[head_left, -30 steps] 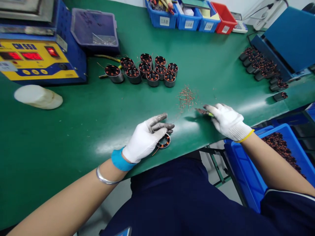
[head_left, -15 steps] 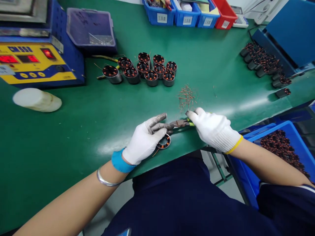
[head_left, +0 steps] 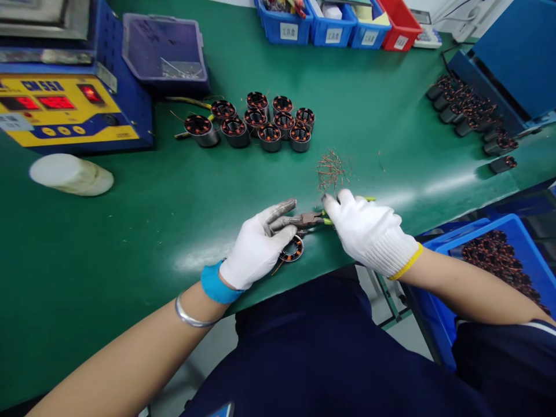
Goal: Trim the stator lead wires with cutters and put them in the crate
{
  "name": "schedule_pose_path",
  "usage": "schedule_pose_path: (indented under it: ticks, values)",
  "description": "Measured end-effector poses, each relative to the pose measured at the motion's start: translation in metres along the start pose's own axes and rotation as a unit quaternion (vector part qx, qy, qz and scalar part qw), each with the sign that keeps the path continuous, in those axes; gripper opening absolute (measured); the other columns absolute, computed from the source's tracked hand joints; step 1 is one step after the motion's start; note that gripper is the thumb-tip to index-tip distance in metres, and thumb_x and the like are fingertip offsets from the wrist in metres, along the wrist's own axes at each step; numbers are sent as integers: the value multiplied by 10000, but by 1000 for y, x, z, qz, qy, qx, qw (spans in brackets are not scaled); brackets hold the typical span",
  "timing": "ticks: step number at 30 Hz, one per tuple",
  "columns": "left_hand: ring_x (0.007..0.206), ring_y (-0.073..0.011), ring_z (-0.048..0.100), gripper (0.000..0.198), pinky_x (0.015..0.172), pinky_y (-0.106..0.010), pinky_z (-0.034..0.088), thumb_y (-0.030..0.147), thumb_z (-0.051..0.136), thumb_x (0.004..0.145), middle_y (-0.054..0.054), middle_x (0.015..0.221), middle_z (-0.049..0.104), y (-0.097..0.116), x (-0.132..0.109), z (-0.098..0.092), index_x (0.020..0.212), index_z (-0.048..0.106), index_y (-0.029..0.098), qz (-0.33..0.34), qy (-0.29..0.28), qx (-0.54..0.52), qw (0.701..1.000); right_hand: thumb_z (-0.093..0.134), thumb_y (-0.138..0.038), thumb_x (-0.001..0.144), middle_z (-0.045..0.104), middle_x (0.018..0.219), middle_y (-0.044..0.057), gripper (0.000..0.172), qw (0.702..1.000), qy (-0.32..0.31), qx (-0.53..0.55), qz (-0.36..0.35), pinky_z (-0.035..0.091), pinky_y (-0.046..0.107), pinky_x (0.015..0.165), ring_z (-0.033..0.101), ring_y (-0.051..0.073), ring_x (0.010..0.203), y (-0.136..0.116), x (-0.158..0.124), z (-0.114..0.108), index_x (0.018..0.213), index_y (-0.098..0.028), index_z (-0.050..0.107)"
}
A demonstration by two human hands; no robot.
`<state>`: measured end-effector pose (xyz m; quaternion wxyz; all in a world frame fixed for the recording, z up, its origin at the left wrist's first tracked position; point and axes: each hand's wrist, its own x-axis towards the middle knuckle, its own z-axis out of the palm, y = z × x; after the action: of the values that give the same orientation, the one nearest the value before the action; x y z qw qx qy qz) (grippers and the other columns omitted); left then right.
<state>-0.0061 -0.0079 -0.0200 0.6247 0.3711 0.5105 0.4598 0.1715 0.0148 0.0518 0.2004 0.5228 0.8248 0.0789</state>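
Note:
My left hand [head_left: 257, 246], in a white glove with grey fingertips, grips a motor stator [head_left: 292, 249] with copper windings against the green table near its front edge. My right hand [head_left: 369, 231], in a white glove, is closed on small pliers [head_left: 309, 219] with yellow-green handles. The pliers' jaws point left and meet my left fingertips just above the stator. A small heap of cut copper wire bits [head_left: 330, 169] lies just behind my right hand.
Several finished stators [head_left: 260, 121] stand grouped mid-table. A blue and yellow machine [head_left: 65, 104] and a lidded box [head_left: 163, 49] sit far left, a white roll [head_left: 72, 174] beside them. Blue and red bins [head_left: 339, 26] line the back. More stators [head_left: 471, 113] lie far right; a blue crate [head_left: 499, 260] holds others.
My right hand moved left from beside the wire heap, bringing the pliers to my left fingertips over the stator. My left hand stayed in place.

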Motion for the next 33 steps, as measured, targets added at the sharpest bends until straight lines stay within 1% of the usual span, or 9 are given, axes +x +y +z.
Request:
schedule_pose_path:
  ticks: [4, 9, 13, 15, 17, 19, 23, 27, 33]
  values:
    - [1113, -307, 640, 639, 990, -454, 497, 292, 760, 678, -179, 1228, 648, 1, 0, 1, 1251, 563, 89, -3, 12, 5, 1000, 160, -138, 936, 539, 922, 125, 413, 1000, 9, -1, -5, 368, 280, 562, 591, 220, 699, 1, 2, 4, 1150, -194, 509]
    - [1108, -300, 637, 661, 1003, -460, 482, 299, 766, 667, -181, 1254, 632, 1, 0, 1, 1259, 560, 89, -12, 18, 9, 1000, 185, -137, 922, 530, 849, 106, 353, 999, 24, -4, -37, 374, 290, 562, 600, 240, 689, 4, 5, 8, 1002, -160, 528]
    - [1025, -289, 673, 685, 984, -467, 492, 304, 759, 680, -165, 1112, 693, 2, 0, 1, 1282, 533, 69, -13, 10, 10, 1000, 201, -147, 922, 535, 832, 111, 344, 999, 19, -4, -47, 385, 310, 573, 604, 248, 685, 9, 10, 6, 1003, -147, 535]
    - [963, -280, 694, 713, 947, -464, 514, 296, 748, 697, -152, 1021, 716, 2, 0, 0, 1315, 489, 55, -14, -7, -11, 1000, 208, -160, 927, 542, 859, 121, 340, 999, 20, -8, -42, 389, 316, 574, 605, 248, 690, 11, 14, 2, 1024, -143, 534]
    - [932, -272, 703, 745, 924, -458, 526, 276, 740, 707, -149, 997, 723, 2, -2, -1, 1349, 438, 48, -17, -26, -32, 999, 204, -172, 935, 549, 909, 138, 350, 999, 25, -11, -29, 383, 309, 578, 600, 236, 698, 13, 17, -1, 1054, -141, 532]
    - [940, -270, 703, 758, 928, -458, 525, 250, 730, 713, -154, 1021, 721, 3, -3, -4, 1369, 408, 49, -21, -35, -37, 998, 197, -162, 935, 553, 959, 155, 365, 999, 26, -10, -22, 371, 298, 584, 591, 219, 714, 13, 20, -5, 1081, -141, 531]
    - [998, -278, 692, 761, 986, -463, 491, 229, 712, 723, -180, 1099, 706, 3, -5, -8, 1385, 388, 39, -19, -40, -28, 999, 177, -131, 930, 561, 996, 166, 390, 999, 17, 5, -46, 373, 292, 603, 581, 210, 743, 7, 23, -10, 1088, -144, 533]
    - [1065, -286, 670, 747, 1029, -470, 464, 224, 695, 726, -204, 1242, 644, 0, -4, -11, 1392, 398, 63, -13, -39, -37, 998, 152, -103, 919, 572, 927, 155, 417, 999, 22, 12, -41, 368, 287, 587, 586, 215, 722, 0, 24, -15, 1068, -145, 539]
    - [1133, -288, 637, 680, 1065, -455, 438, 219, 666, 738, -189, 1270, 633, -3, -2, -11, 1366, 451, 73, 9, -30, -17, 999, 138, -113, 922, 566, 811, 152, 443, 998, 47, 13, -44, 386, 314, 577, 605, 260, 716, -3, 24, -12, 1045, -137, 563]
